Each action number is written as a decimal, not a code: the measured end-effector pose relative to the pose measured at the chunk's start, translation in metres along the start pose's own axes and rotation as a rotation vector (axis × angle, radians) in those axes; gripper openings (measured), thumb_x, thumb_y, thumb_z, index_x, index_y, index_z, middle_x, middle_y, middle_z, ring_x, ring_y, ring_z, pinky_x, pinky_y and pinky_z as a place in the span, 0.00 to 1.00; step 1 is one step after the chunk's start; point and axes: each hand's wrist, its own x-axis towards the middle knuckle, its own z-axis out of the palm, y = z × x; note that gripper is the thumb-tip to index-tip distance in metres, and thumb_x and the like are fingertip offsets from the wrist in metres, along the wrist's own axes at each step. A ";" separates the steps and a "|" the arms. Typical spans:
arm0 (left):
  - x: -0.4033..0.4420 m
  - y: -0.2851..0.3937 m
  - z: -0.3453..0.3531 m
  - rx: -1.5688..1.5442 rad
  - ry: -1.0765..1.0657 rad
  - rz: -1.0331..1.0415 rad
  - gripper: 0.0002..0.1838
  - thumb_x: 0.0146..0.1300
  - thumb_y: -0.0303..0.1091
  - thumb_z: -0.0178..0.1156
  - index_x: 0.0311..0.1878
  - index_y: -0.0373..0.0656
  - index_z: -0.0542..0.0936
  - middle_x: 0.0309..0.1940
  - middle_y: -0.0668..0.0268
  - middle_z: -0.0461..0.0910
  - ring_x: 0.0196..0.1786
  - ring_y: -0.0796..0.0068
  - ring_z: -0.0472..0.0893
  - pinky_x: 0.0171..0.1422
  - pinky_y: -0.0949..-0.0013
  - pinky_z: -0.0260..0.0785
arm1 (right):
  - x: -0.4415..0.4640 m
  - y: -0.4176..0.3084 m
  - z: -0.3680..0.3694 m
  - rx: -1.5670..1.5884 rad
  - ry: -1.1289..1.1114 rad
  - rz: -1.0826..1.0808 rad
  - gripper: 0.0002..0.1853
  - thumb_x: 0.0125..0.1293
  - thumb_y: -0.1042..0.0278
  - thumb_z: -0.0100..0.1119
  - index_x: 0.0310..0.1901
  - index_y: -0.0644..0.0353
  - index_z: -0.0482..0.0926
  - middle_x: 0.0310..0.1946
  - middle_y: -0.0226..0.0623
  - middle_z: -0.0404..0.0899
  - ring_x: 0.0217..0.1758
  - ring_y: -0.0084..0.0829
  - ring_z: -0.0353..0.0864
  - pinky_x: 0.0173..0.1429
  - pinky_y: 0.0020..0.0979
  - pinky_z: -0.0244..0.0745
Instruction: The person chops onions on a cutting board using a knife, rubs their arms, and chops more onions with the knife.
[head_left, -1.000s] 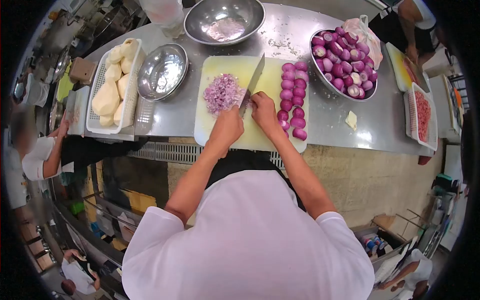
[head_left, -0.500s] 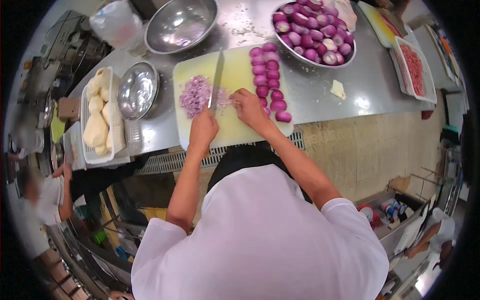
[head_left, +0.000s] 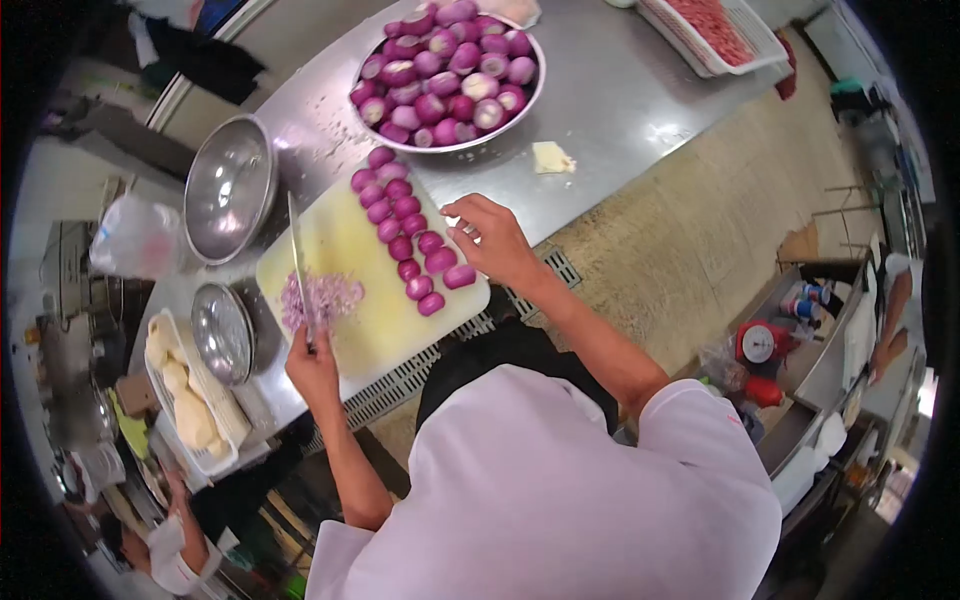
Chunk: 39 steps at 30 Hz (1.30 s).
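Note:
My left hand [head_left: 314, 368] is closed around the handle of a knife [head_left: 297, 245], whose blade points away across the cutting board [head_left: 375, 335]. Beside the blade lies chopped purple onion [head_left: 335, 295]. Peeled purple onion pieces [head_left: 404, 207] sit in rows along the board's right side. Over the board's right edge, my right hand [head_left: 490, 238] is raised with its fingers parted and bent. A pale spot shows by its fingertips, too small to make out. Beyond the board, a large metal bowl [head_left: 537, 95] is heaped with peeled purple onions.
Two metal bowls [head_left: 232, 190] [head_left: 222, 333] stand left of the board. Near them are a white basket [head_left: 233, 415] of pale peeled vegetables and a plastic bag [head_left: 135, 237]. A pale scrap [head_left: 552, 158] and a basket of minced meat [head_left: 715, 30] are at right. A person [head_left: 170, 550] is at lower left.
The view has turned, so the table appears tilted. My right hand has left the chopped onion and moved right, past the rows, with its fingers opening. My left hand still holds the knife.

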 end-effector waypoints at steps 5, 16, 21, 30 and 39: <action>0.019 -0.002 0.012 0.132 0.069 0.134 0.22 0.66 0.41 0.71 0.56 0.34 0.86 0.21 0.57 0.78 0.24 0.65 0.73 0.33 0.59 0.69 | 0.007 0.012 -0.024 -0.105 0.079 -0.071 0.14 0.63 0.80 0.67 0.51 0.63 0.84 0.44 0.44 0.83 0.38 0.38 0.88 0.40 0.34 0.84; 0.053 -0.018 0.017 0.217 -0.174 0.132 0.21 0.63 0.38 0.71 0.54 0.32 0.86 0.32 0.47 0.87 0.35 0.50 0.86 0.46 0.51 0.77 | -0.009 -0.022 -0.030 -0.200 0.183 -0.046 0.12 0.63 0.75 0.66 0.49 0.63 0.84 0.43 0.44 0.81 0.39 0.43 0.87 0.47 0.42 0.81; 0.058 0.010 -0.008 -0.156 -0.070 0.421 0.12 0.66 0.25 0.65 0.51 0.35 0.87 0.45 0.50 0.86 0.50 0.49 0.85 0.60 0.54 0.75 | -0.002 -0.050 -0.024 -0.333 0.224 -0.118 0.11 0.64 0.75 0.66 0.48 0.62 0.84 0.44 0.43 0.82 0.40 0.41 0.87 0.44 0.39 0.83; -0.009 0.120 -0.017 -0.620 -0.458 1.022 0.07 0.62 0.24 0.71 0.43 0.36 0.87 0.35 0.55 0.86 0.36 0.57 0.86 0.44 0.62 0.77 | 0.051 -0.065 -0.016 -0.605 0.219 -0.203 0.11 0.61 0.70 0.64 0.45 0.57 0.87 0.43 0.44 0.82 0.51 0.50 0.84 0.55 0.48 0.81; -0.048 0.171 -0.032 -0.710 -0.506 1.359 0.08 0.59 0.24 0.74 0.41 0.38 0.87 0.33 0.59 0.84 0.35 0.59 0.83 0.40 0.61 0.74 | 0.064 -0.092 -0.018 -0.838 0.162 -0.119 0.10 0.64 0.68 0.64 0.46 0.54 0.87 0.44 0.43 0.83 0.48 0.51 0.85 0.51 0.50 0.81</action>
